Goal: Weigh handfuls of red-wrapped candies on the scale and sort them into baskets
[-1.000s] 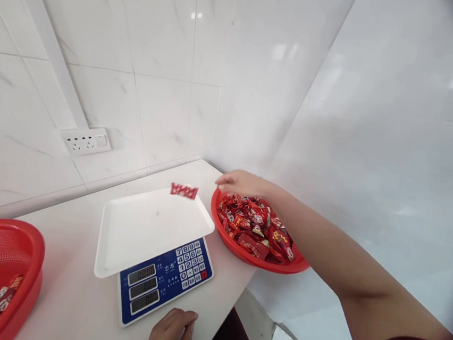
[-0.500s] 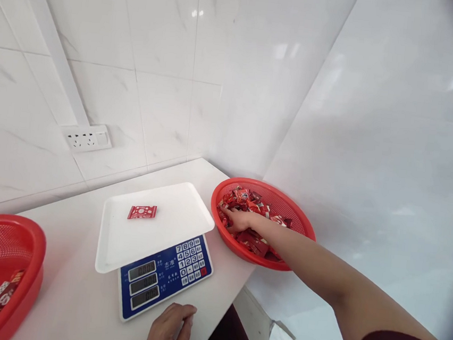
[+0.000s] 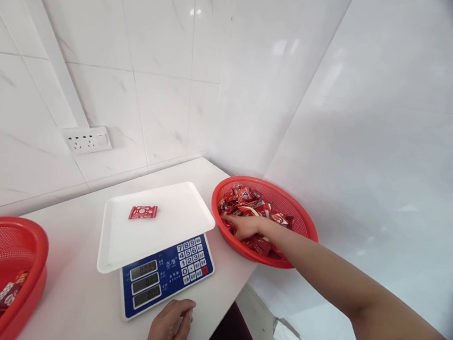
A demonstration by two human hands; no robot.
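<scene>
My right hand [image 3: 246, 226] reaches into a red mesh basket [image 3: 302, 220] heaped with several red candy packets [image 3: 247, 200]; its fingers are curled down among the packets, and what they grip is hidden. One red packet [image 3: 143, 212] lies on the white tray [image 3: 164, 233] of a blue electronic scale [image 3: 168, 276]. My left hand [image 3: 168, 331] rests on the white counter near its front edge, just in front of the scale, fingers loosely bent and holding nothing.
A second red basket [image 3: 1, 266] with a few packets stands at the left edge of the counter [image 3: 77, 305]. Tiled walls close in behind and to the right, with a wall socket [image 3: 86, 140]. The counter's edge drops off beside the right basket.
A packet in the air over the tray one second ago now lies on it. My right hand went from the basket's far rim down into the packets. Scale displays changed.
</scene>
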